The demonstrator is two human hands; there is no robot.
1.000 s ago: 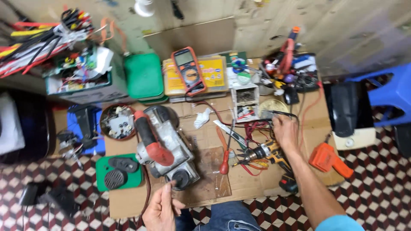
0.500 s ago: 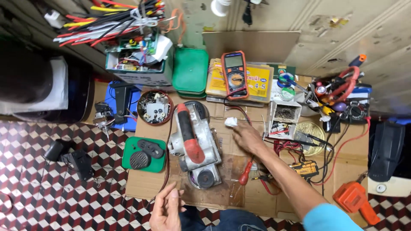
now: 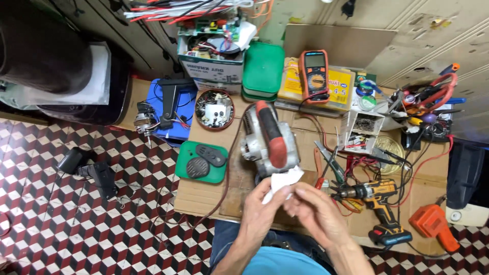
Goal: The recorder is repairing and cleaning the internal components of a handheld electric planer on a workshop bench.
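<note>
Both hands grasp one crumpled white paper scrap point(image 3: 281, 182): the left hand point(image 3: 264, 209) pinches its lower edge between thumb and fingers, and the right hand point(image 3: 311, 211) closes its fingers on the same scrap from the other side. This scrap is creased, irregular in outline and partly hidden by the fingers; it is held above the near edge of the brown cardboard-covered bench point(image 3: 204, 196), touching or just over the near end of one grey metal power tool with a red and black handle point(image 3: 267, 140). One yellow and black cordless drill point(image 3: 374, 198) lies to the right, near the right hand. One green plastic tray point(image 3: 201, 162) carrying two dark covers lies to the left. One orange multimeter point(image 3: 313, 76) rests farther back.
</note>
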